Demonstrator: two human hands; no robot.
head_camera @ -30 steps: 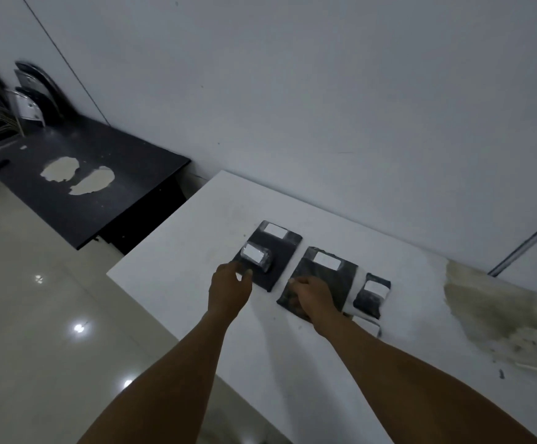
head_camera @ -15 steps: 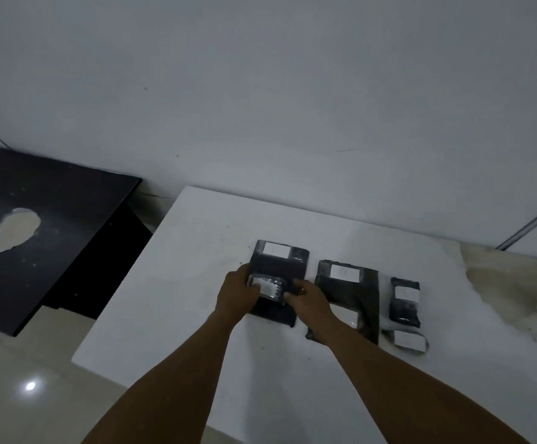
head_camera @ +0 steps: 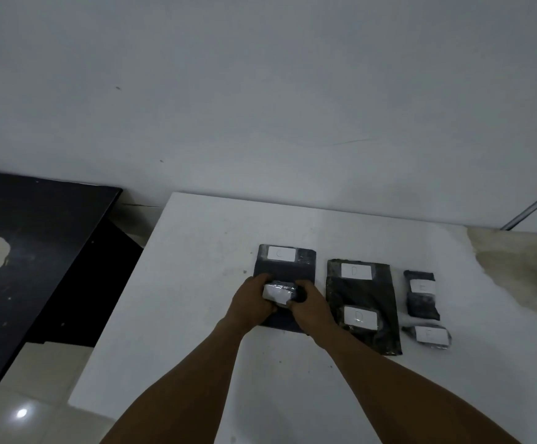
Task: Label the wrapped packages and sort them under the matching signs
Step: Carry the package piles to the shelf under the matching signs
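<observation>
Three dark sheets lie in a row on the white table (head_camera: 196, 283), each with a white sign. On the left sheet (head_camera: 284, 267), under its sign marked C (head_camera: 280, 253), sits a small wrapped package with a white label (head_camera: 278, 293). My left hand (head_camera: 251, 307) grips its left end and my right hand (head_camera: 309, 307) grips its right end. The middle sheet (head_camera: 361, 296) carries sign D (head_camera: 356, 271) and a labelled package D (head_camera: 360, 318). The small right sheet (head_camera: 421, 307) has a faint sign (head_camera: 422, 286), with another labelled package (head_camera: 430, 335) below it.
A black table (head_camera: 36, 267) with a worn pale patch stands to the left, lower than the white table. The white wall rises right behind the tables. A stained area (head_camera: 517, 270) covers the white table's far right. Glossy floor tiles show at the lower left.
The view swung right and closer to the sheets. My right hand left the middle sheet and joined my left hand on the small package on the left sheet.
</observation>
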